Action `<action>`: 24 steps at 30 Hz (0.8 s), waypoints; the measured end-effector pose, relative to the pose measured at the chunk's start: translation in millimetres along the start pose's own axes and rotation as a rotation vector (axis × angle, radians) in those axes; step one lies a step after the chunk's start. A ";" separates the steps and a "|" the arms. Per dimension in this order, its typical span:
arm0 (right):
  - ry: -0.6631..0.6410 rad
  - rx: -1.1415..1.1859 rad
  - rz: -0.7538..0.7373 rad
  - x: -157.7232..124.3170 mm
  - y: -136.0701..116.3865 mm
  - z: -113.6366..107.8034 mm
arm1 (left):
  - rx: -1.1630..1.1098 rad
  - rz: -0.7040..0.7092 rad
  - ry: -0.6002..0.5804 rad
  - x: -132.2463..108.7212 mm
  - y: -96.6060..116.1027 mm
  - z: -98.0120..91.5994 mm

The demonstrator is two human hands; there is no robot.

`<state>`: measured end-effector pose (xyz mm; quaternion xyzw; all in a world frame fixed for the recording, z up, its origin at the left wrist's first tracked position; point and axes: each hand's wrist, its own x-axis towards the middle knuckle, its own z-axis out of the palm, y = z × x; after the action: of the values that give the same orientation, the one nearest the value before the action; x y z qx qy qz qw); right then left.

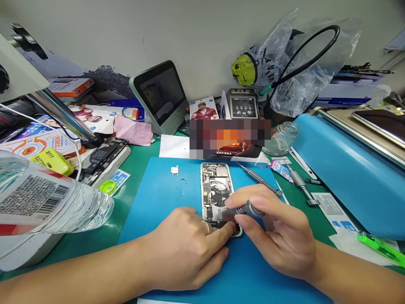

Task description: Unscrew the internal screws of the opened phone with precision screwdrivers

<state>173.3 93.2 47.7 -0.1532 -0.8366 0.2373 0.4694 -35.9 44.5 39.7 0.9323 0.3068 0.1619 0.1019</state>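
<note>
An opened smartphone (218, 194), its inner boards bare in a white frame, lies on the blue mat (152, 198). My left hand (186, 249) rests over its lower left edge, holding it steady, with the index finger pressed near the bottom right corner. The left thumb is mostly hidden. Pinched between thumb and fingers of my right hand (281, 232) is a grey screwdriver (247, 209), held above the phone's lower half; its tip cannot be made out. Left of the phone lie a small metal tray-like part (174, 169) and some tiny dark pieces (183, 180).
A second screwdriver (259, 176) lies right of the phone, another driver (299, 183) beyond it. Behind stand a propped screen (237, 143), a glass jar (281, 137) and a smart display (161, 97). A water bottle (47, 198) is close on the left, a blue case (335, 173) on the right.
</note>
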 end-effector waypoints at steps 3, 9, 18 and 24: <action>0.003 -0.002 0.003 -0.5 0.2 0.4 | -0.003 0.011 -0.003 0.4 -0.2 -0.2; -0.006 0.008 -0.008 -1.6 0.1 -0.1 | -0.014 0.016 0.020 -0.3 0.1 0.2; -0.002 -0.030 0.003 0.1 -1.1 -0.1 | -0.023 0.023 0.036 -0.8 0.0 -0.1; -0.011 -0.015 0.000 -2.7 -0.6 -0.7 | 0.004 0.013 0.051 -3.0 -0.9 1.6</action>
<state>175.3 91.5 46.5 -0.1555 -0.8411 0.2317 0.4634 -38.1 43.3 37.3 0.9300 0.3038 0.1858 0.0911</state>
